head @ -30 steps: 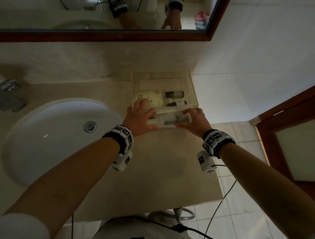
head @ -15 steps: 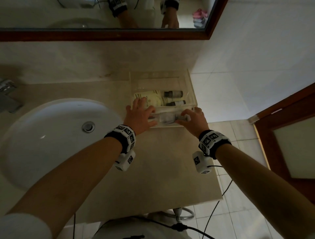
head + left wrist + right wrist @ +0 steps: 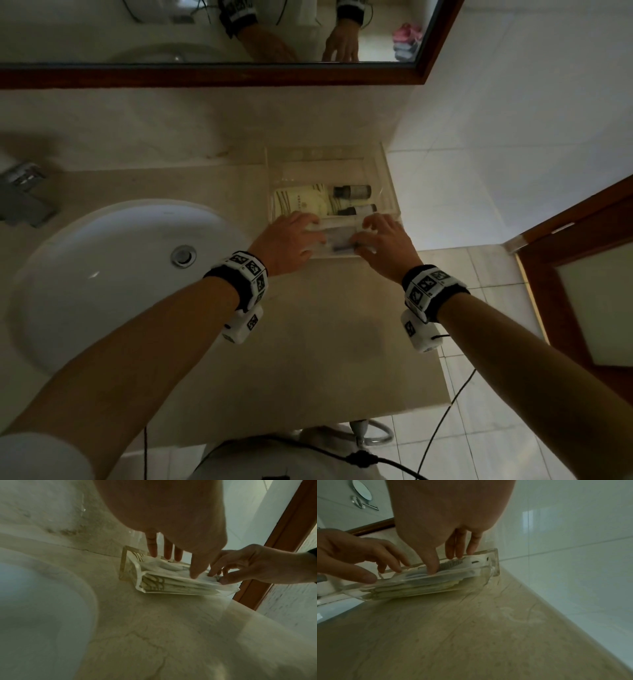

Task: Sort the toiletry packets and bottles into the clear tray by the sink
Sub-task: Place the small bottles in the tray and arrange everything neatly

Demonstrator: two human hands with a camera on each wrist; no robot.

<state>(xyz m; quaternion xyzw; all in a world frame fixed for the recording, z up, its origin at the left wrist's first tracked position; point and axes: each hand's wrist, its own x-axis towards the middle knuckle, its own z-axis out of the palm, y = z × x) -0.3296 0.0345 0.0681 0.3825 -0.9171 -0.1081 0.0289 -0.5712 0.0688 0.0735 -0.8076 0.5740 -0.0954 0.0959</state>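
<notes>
Beige stone desk (image 3: 308, 342) with white sink (image 3: 102, 274) set in its left part, mirror (image 3: 205, 31) above the back wall. Clear tray (image 3: 388, 181) sits at the desk's back right corner, against the right edge near the tiled wall. Tray contents: back part looks bare; middle holds a cream packet (image 3: 301, 202) lying flat with two small dark-capped bottles (image 3: 352, 191) on their sides just right of it, one behind the other; front section holds a stack of flat cream packets seen through the front wall (image 3: 412, 589), and on top a clear-wrapped packet (image 3: 339, 236) with a dark comb-like item inside (image 3: 452, 562). Left hand (image 3: 291, 240) and right hand (image 3: 383, 243) both over the tray's front section, fingers extended, tips pressing down on the top packet from either end. Left grip: fingers straight, nothing clasped. Right grip: fingers mostly straight (image 3: 433, 563), thumb near packet end (image 3: 224, 580), whether it pinches the wrapper cannot tell.
</notes>
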